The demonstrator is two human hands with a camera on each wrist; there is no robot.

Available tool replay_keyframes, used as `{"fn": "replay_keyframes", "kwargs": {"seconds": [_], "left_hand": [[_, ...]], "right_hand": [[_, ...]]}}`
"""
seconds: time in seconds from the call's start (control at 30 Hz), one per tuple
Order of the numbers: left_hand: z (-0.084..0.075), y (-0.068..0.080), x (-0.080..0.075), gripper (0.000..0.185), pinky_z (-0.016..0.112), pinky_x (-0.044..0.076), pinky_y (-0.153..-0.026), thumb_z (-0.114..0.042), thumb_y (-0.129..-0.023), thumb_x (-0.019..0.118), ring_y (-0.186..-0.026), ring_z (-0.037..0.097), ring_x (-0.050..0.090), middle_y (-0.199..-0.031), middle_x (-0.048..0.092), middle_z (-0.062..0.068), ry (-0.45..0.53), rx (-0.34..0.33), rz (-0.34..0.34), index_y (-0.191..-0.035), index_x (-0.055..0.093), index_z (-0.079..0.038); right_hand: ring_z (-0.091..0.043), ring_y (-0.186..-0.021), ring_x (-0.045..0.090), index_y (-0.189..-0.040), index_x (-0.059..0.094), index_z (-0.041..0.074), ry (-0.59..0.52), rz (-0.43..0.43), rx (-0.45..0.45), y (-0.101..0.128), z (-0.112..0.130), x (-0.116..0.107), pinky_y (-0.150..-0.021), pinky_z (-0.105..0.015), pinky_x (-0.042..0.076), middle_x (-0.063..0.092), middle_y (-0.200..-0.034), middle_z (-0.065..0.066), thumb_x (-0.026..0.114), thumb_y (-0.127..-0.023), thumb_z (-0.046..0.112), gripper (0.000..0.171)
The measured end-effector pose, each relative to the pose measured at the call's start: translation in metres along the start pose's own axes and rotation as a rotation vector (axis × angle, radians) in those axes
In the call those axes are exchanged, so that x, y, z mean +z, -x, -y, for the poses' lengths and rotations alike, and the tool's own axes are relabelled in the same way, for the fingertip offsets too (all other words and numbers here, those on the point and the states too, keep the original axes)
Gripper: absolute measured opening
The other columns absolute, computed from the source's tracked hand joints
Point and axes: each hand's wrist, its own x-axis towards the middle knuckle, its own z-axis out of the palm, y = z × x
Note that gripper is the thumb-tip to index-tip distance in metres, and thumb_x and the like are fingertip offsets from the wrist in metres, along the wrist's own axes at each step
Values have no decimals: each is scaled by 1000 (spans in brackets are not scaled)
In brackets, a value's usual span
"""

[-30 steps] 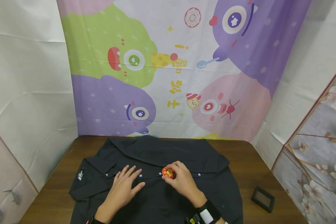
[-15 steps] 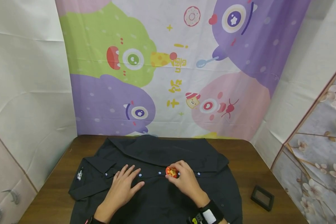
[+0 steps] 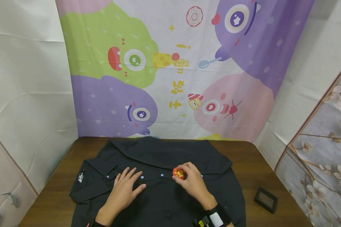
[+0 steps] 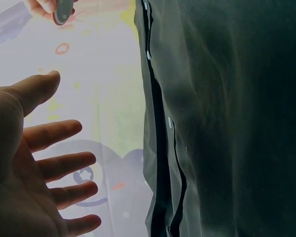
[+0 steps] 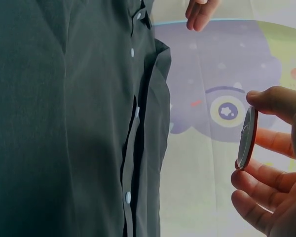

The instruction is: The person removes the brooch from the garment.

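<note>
A black button-up shirt (image 3: 162, 205) lies spread on the brown table, its placket running crosswise with pale buttons. My right hand (image 3: 193, 183) pinches a round red pin badge (image 3: 178, 173) with a yellow figure between thumb and fingers, over the placket. In the right wrist view the badge (image 5: 247, 138) stands on edge, its silvery back and pin facing the shirt (image 5: 96, 128). My left hand (image 3: 123, 189) is over the shirt's left part, fingers spread and holding nothing. The left wrist view shows that hand (image 4: 34, 158) with straight, separated fingers.
A small black rectangular frame (image 3: 265, 208) lies on the table (image 3: 258, 170) at the right. Behind the table hangs a cartoon-print cloth (image 3: 170, 126), with white cloth at both sides. A floral panel (image 3: 326, 164) stands at far right.
My right hand has moved a little to the right along the placket, carrying the pin badge, and a shirt button shows where it was. My left hand stays in place.
</note>
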Motion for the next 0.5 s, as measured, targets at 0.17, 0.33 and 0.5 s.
{"fn": "replay_keyframes", "kwargs": {"seconds": [0.17,0.33,0.5], "left_hand": [[0,0,0,53,69,31,-106,-40,-89,68,-137,42,41,-141,54,18,7,-8,0,-135,59,-13],[0,0,0,61,68,32,-105,-39,-90,68,-136,42,42,-142,53,18,18,-16,3,-142,51,-14],[0,0,-1,56,67,34,-104,-40,-90,67,-136,42,42,-143,53,17,19,-16,17,-138,55,-12]], "right_hand": [[-10,-82,53,-96,72,16,4,-6,22,0,-3,-3,-68,-23,47,60,-93,3,85,-75,25,27],[-11,-82,54,-97,72,15,3,-15,12,1,-6,-6,-69,-24,48,61,-93,2,85,-75,25,27],[-10,-82,53,-97,72,16,3,-25,21,2,-10,-9,-68,-23,46,61,-94,2,85,-75,24,26]]}}
